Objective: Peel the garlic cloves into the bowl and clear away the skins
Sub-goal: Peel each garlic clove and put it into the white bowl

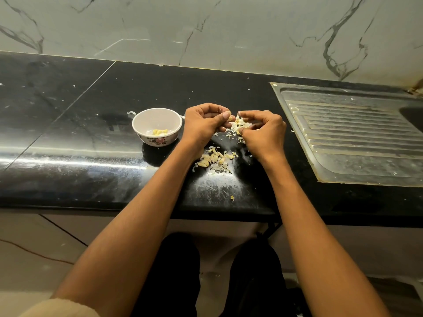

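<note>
A small white bowl with a flower print stands on the black counter, with a few peeled yellow cloves inside. Just right of it, my left hand pinches a garlic clove between thumb and fingers. My right hand faces it and pinches the papery skin hanging off that clove. Below the hands, a heap of unpeeled cloves and loose skins lies on the counter.
A steel sink drainboard is set into the counter at the right. A marble wall runs behind. One skin scrap lies near the counter's front edge. My dark-trousered legs show below.
</note>
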A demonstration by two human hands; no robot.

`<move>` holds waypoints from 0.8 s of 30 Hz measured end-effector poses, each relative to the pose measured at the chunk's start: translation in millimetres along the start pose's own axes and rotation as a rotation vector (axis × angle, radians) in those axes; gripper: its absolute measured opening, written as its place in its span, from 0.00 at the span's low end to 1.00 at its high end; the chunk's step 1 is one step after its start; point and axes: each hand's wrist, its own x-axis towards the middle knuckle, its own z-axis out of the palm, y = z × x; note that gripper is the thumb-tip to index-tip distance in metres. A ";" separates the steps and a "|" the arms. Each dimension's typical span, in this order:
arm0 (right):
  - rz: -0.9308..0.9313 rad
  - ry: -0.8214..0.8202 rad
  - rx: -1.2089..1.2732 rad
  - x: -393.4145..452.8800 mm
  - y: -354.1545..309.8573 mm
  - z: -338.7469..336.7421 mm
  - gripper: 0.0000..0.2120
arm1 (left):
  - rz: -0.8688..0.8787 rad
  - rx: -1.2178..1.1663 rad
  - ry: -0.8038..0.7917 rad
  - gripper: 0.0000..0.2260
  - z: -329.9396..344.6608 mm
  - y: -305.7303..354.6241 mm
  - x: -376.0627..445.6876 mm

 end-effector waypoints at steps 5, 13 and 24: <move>-0.095 0.062 0.128 -2.7 -5.9 1.2 0.02 | 0.002 0.030 0.001 0.04 -0.5 -0.3 0.1; -0.115 0.049 0.089 -3.1 -3.0 3.3 0.01 | 0.040 -0.008 -0.010 0.07 1.6 3.2 -3.0; -0.174 0.059 0.036 -3.8 -1.9 3.3 0.03 | 0.123 0.169 0.002 0.09 5.7 2.1 -5.3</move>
